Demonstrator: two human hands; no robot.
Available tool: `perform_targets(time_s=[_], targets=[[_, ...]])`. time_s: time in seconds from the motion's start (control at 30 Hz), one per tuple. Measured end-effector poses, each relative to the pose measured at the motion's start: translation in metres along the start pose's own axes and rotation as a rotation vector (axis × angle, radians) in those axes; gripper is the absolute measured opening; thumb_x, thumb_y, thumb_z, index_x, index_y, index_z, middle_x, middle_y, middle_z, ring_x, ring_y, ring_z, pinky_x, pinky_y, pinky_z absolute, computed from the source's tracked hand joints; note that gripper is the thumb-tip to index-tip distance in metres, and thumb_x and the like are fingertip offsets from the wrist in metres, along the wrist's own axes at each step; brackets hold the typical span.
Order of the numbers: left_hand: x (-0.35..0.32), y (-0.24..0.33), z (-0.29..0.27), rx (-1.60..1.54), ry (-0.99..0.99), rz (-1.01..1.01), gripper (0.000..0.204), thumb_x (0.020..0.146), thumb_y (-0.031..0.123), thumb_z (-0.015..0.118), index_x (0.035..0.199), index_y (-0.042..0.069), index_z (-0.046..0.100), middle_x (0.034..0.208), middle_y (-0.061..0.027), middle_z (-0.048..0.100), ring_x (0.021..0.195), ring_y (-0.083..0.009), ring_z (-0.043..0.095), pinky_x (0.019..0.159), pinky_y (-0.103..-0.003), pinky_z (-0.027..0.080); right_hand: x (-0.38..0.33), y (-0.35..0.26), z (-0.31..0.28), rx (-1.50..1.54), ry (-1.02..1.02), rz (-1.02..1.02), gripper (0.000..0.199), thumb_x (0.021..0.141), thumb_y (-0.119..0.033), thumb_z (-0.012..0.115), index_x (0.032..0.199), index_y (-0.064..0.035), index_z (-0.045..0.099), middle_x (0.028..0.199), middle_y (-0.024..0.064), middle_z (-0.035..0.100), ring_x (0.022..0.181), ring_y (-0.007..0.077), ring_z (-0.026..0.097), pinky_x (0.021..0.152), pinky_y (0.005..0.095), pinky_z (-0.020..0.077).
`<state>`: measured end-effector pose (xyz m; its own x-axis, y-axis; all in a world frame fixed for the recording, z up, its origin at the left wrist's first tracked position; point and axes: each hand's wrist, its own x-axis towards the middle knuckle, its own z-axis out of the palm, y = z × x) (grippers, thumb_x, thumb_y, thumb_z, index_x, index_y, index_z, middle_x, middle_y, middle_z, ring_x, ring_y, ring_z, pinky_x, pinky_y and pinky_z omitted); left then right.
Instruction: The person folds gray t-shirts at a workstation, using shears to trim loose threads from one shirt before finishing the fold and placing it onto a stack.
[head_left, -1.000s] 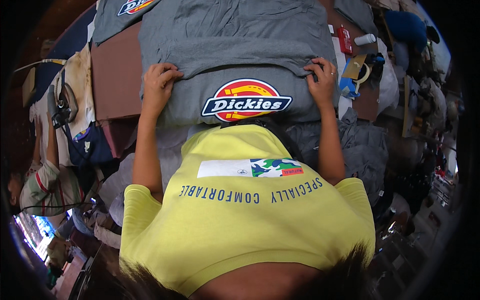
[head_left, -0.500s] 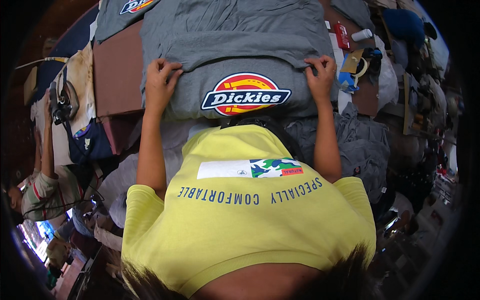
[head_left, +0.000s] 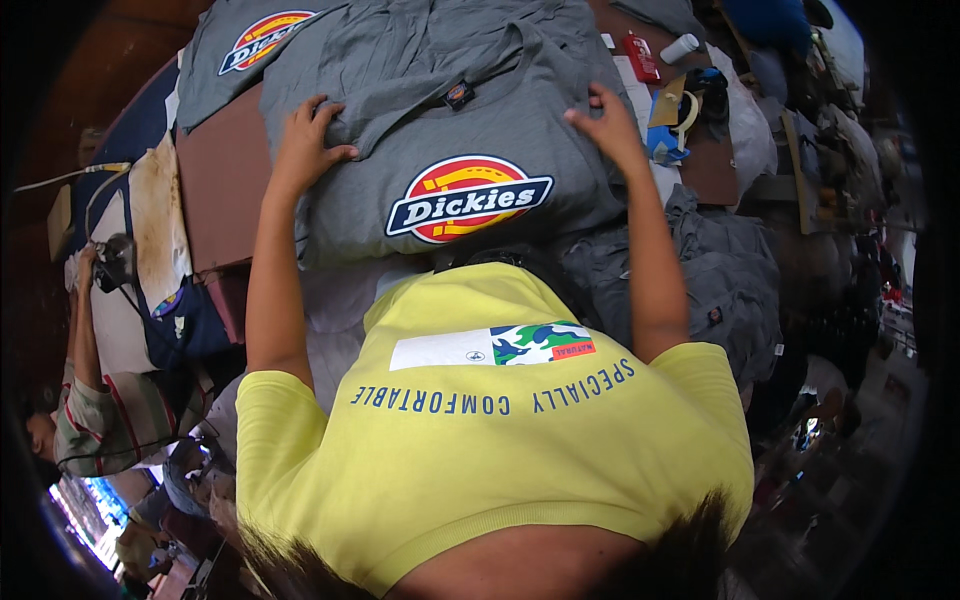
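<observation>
A grey T-shirt point(head_left: 350, 208) with a red, yellow and navy oval print lies before me, its collar and a small dark neck label point(head_left: 458, 95) showing above the print. My left hand point(head_left: 308, 145) rests at the shirt's left shoulder, thumb and fingers spread, nothing gripped. Over by its right shoulder, my right hand point(head_left: 612, 130) has thumb and forefinger apart and holds nothing. More grey cloth point(head_left: 400, 45) lies rumpled just beyond the collar.
Another grey printed shirt point(head_left: 210, 75) lies at the far left. On the right are a red box point(head_left: 642, 58), a white cylinder point(head_left: 679, 48), tape rolls point(head_left: 687, 112) and piled grey garments point(head_left: 690, 265). At left, a co-worker's hand point(head_left: 87, 265) holds an iron point(head_left: 118, 258).
Both hands have let go of the pinched shirt edge, and their fingers have spread. The collar and neck label have come into sight. The co-worker's iron has moved nearer.
</observation>
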<state>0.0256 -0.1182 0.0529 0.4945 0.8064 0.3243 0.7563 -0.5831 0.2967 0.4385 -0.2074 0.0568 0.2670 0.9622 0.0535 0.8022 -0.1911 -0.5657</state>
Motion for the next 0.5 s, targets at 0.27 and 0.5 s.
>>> perform_targets(time_s=[0.27,0.5], targets=[[0.012,0.043,-0.105,-0.677,-0.094,-0.234,0.017,0.081,0.015,0.061,0.087,0.004,0.049,0.081,-0.0026,0.047,0.076,-0.0122,0.046,0.07,-0.026,0.038,-0.035,-0.019,-0.054,0.821,-0.486,0.235,0.046,0.071,-0.016,0.072,0.109,0.0041,0.055,0.104,0.012,0.061,0.098,0.0214,0.057,0.084,0.0304,0.0432],[0.101,0.019,-0.237,-0.831,0.274,0.076,0.03,0.086,0.021,0.054,0.106,-0.001,0.053,0.099,-0.0051,0.056,0.093,-0.0129,0.051,0.084,-0.023,0.037,0.045,-0.078,-0.195,0.737,-0.177,-0.354,0.037,0.082,-0.018,0.054,0.112,0.0019,0.052,0.107,0.0111,0.059,0.101,0.0178,0.056,0.089,0.0304,0.0427]])
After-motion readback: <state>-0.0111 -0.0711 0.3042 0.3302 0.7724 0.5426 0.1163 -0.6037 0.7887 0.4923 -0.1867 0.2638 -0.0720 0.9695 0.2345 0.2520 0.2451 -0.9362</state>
